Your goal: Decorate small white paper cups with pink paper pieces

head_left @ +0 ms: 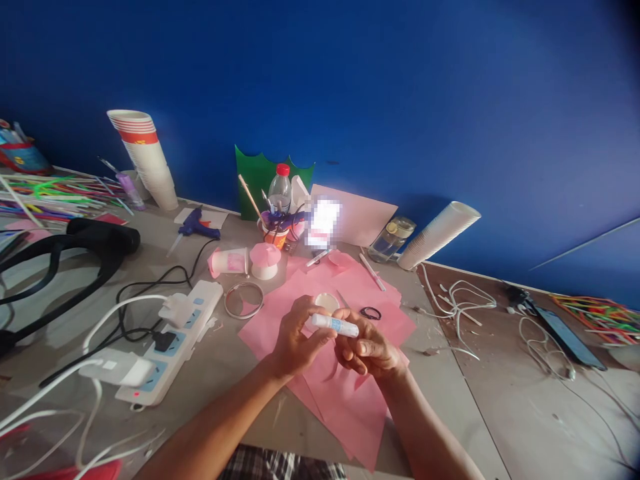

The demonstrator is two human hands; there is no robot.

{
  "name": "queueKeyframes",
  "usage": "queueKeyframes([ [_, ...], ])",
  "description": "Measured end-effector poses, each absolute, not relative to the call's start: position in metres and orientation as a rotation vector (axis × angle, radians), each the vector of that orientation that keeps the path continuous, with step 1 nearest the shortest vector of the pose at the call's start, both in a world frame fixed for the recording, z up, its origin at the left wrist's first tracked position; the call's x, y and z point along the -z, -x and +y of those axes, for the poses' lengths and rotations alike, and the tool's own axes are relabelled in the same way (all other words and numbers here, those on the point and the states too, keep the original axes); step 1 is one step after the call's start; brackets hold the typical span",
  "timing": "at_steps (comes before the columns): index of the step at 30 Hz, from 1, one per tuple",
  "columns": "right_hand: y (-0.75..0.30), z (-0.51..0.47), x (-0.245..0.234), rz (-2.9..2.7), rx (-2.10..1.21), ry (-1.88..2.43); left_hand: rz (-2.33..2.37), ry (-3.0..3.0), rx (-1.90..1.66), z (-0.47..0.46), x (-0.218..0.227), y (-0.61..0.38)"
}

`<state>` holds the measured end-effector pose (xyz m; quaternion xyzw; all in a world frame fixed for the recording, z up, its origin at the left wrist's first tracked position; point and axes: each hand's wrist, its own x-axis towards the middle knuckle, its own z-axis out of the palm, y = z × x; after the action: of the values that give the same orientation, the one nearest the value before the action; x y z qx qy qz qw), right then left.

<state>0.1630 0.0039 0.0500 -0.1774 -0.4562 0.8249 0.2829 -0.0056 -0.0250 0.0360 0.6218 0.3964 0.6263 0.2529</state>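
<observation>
Between both hands is a small white glue stick (336,325) with a light blue label, lying nearly level. My left hand (299,337) pinches its left end between thumb and fingers. The fingers of my right hand (369,350) are closed round its right end. Beneath the hands, overlapping pink paper sheets (345,407) cover the middle of the table. Just behind the glue stick is a pale round piece (327,303), partly hidden by my fingers. A black hair tie (371,313) lies on the paper beside my right hand.
Left of the paper are a power strip (177,343) with plugs and cables, a tape ring (244,300) and pink-trimmed paper cups (229,262). A blue glue gun (197,225), stacked cups (150,160), a glass jar (393,239) and a lit phone (324,220) stand farther back.
</observation>
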Motion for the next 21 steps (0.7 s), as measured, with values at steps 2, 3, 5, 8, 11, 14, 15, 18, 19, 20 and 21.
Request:
queueKeyframes([
  [2,-0.157,0.0,-0.047,-1.153,-2.176,0.476,1.046,-1.659,-1.686,-0.026,-0.037,0.004],
  [3,-0.154,-0.001,-0.045,-1.124,-2.155,0.506,1.032,-1.653,-1.666,-0.027,-0.038,0.003],
  [5,-0.151,-0.002,-0.043,-1.083,-2.096,0.574,1.02,-1.641,-1.625,-0.028,-0.04,0.003],
  [8,-0.155,0.002,-0.045,-0.99,-1.896,0.618,1.074,-1.621,-1.632,-0.025,-0.039,0.005],
  [11,-0.168,0.016,-0.049,-0.847,-1.659,0.586,1.262,-1.687,-1.637,-0.017,-0.031,0.007],
  [14,-0.182,0.031,-0.05,-0.739,-1.553,0.569,1.405,-1.814,-1.505,-0.01,-0.017,0.007],
  [15,-0.185,0.035,-0.048,-0.729,-1.523,0.586,1.438,-1.834,-1.483,-0.008,-0.011,0.006],
  [18,-0.187,0.041,-0.043,-0.728,-1.451,0.661,1.536,-1.839,-1.424,-0.003,0.002,0.003],
  [19,-0.185,0.041,-0.041,-0.739,-1.435,0.682,1.57,-1.824,-1.39,-0.001,0.004,0.002],
  [20,-0.183,0.04,-0.04,-0.761,-1.423,0.699,1.606,-1.798,-1.357,0.0,0.005,0.002],
  [21,-0.18,0.039,-0.039,-0.794,-1.413,0.714,1.638,-1.774,-1.325,0.001,0.005,0.002],
])
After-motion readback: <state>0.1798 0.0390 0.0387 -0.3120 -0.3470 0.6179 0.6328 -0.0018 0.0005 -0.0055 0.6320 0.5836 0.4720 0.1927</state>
